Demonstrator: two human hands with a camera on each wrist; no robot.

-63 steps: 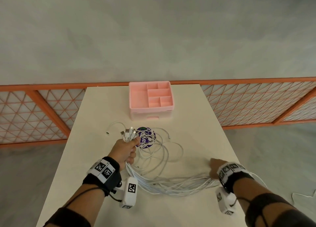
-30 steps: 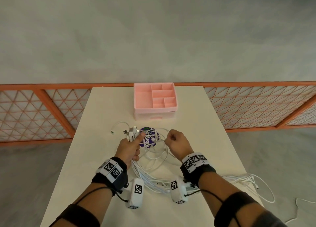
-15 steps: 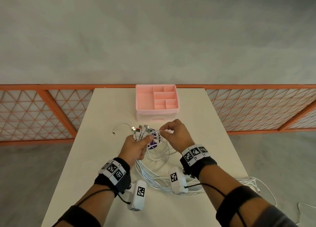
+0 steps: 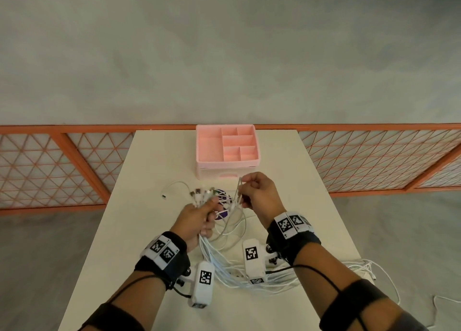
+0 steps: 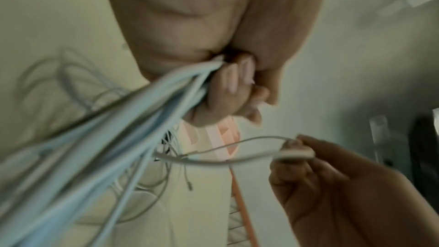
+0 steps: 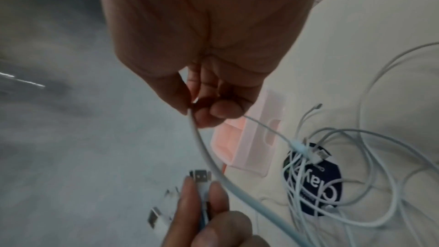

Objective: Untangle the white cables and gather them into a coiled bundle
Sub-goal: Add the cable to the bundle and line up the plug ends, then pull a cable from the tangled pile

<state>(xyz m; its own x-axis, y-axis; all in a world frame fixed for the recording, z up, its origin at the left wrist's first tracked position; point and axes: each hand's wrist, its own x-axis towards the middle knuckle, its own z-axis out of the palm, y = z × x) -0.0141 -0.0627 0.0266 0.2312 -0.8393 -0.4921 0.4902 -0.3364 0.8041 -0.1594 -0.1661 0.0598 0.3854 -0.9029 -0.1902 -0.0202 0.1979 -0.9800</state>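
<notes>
Two hands work above the middle of a pale table [image 4: 154, 156], and both are closed on white cables [image 4: 224, 268]. The left hand [image 4: 197, 218] is curled into a fist round a thick bunch of them: the plug ends [image 4: 202, 193] fan out past the thumb and forefinger toward the far side, while the long runs leave the heel of the hand and sweep along the table toward the near right edge, where a few strands hang over it. In the left wrist view the bunch passes under the curled fingertips [image 5: 234, 80] and against the palm. The right hand [image 4: 259, 193] is raised just to the right of the left, apart from it, with thumb and forefinger pinching a single strand [image 4: 237, 193]; the remaining fingers are folded in. In the right wrist view that strand emerges between the thumb tip and the fingers [image 6: 206, 117] and curves down toward the left hand. The wrist pictures are blurred, so whether the right hand holds one strand or a folded loop cannot be settled with certainty. Loose loops lie on the table between and below the hands, some across a round dark purple sticker [image 6: 316, 191]. One separate short cable [image 4: 174, 187] lies on the table to the left of the plug ends. A pink divided tray [image 4: 207, 143] stands at the far end of the table, just beyond the right hand.
</notes>
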